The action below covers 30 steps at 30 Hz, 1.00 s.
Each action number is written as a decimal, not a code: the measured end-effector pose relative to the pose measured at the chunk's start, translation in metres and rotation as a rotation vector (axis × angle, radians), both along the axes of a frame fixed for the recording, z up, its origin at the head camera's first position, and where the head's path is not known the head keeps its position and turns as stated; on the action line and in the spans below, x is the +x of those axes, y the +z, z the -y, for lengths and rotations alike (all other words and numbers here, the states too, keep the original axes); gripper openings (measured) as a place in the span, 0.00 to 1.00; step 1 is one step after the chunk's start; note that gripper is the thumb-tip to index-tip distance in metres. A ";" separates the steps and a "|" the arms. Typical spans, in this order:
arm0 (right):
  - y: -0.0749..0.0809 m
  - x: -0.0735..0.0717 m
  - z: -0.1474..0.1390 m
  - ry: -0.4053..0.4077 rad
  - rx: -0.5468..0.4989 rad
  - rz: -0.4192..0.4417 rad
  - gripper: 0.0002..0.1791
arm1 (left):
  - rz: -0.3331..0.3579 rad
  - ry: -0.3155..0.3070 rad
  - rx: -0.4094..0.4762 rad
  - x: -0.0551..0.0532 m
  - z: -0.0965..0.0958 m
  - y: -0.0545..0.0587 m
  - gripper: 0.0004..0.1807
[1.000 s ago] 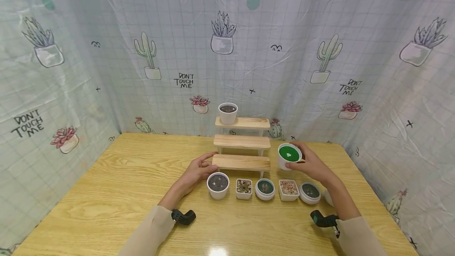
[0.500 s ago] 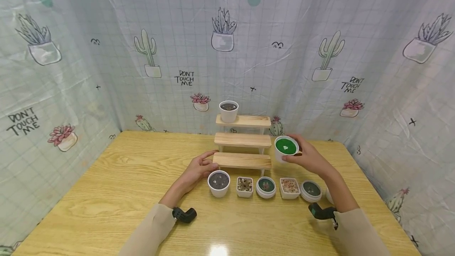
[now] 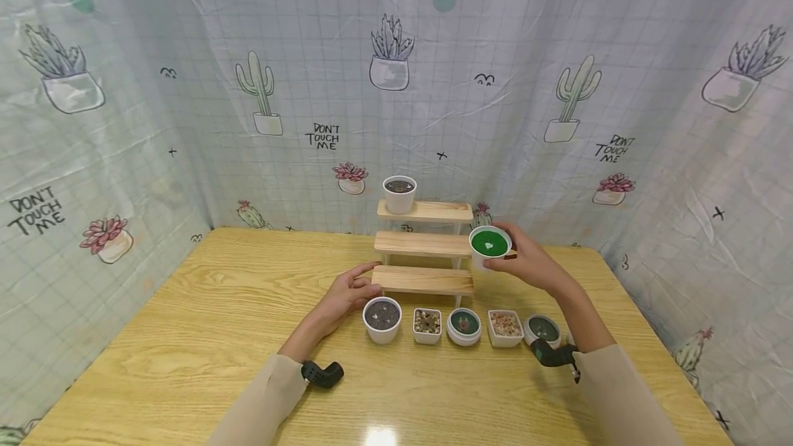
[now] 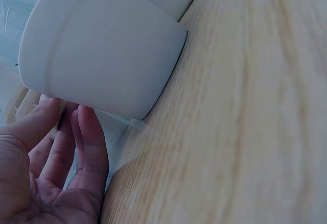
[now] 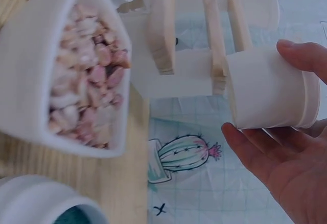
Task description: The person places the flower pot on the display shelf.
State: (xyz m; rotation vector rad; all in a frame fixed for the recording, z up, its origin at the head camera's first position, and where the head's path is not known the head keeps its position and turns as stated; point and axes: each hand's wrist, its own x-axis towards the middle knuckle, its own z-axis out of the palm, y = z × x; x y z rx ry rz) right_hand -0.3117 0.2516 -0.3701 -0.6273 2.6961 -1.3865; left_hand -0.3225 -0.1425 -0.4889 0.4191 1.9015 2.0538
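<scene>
Through the right hand I am holding a smooth white round pot with a bright green top, its thumb and fingers clamping the sides and its base clear of the desk. That pot is hanging at three o'clock from a three-step pale wooden stand with white supports, just beside the middle step's end; whether it is touching there I cannot tell. With the left hand, at eight o'clock, I am pinching the lowest step's end between thumb and fingers. The hands are working well apart. A white round pot with a dark top is standing on the top step at eleven o'clock. Along the front, a white round pot with grey filling is sitting at seven, a square white pot of mixed pebbles at six, a low white round pot with a dark green top at five, and a square white pot of pinkish stones between four and five.
</scene>
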 end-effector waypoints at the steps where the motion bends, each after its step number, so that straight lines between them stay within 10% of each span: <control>1: 0.002 -0.001 0.001 0.003 0.001 -0.003 0.45 | 0.000 0.000 0.001 0.000 0.000 0.000 0.39; 30: 0.040 -0.024 0.024 -0.008 0.023 -0.043 0.46 | 0.008 0.003 -0.003 -0.002 0.000 -0.003 0.39</control>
